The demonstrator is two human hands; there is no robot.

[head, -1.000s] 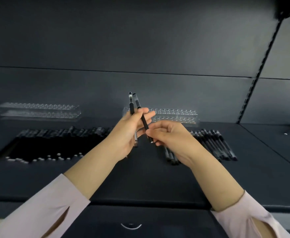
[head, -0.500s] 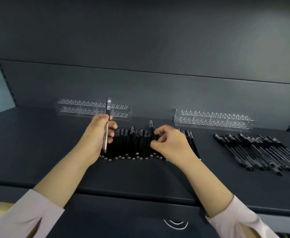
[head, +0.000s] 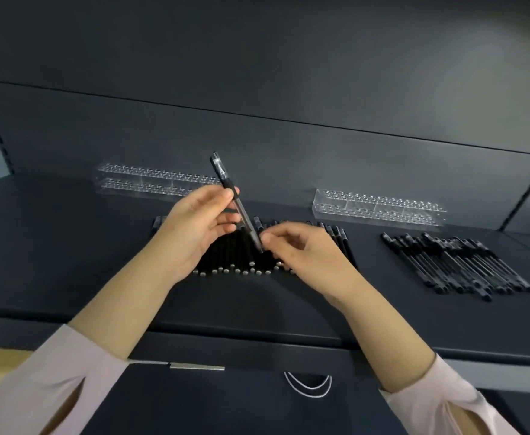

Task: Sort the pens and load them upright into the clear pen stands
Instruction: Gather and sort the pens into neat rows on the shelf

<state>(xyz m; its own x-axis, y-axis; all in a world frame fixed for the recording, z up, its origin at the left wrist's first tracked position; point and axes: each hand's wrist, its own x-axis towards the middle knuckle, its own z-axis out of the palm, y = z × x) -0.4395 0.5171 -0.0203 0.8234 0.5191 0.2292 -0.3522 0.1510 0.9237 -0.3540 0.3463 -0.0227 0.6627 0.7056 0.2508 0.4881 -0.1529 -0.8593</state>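
As left fingers grip the pen, right fingers pinch its end.

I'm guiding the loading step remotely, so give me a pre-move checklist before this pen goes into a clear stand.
1. Grip on the black-and-clear pen: ok; the left hand holds it and the right hand pinches its lower end.
2. Pen upright: not ok; its top leans left.
3. Pen over a stand: not ok; it hangs above the row of black pens lying on the dark shelf.
4. Free holes: ok; the left clear perforated stand and the right clear perforated stand hold no pens.
5. Which stand suits this pen: cannot tell.
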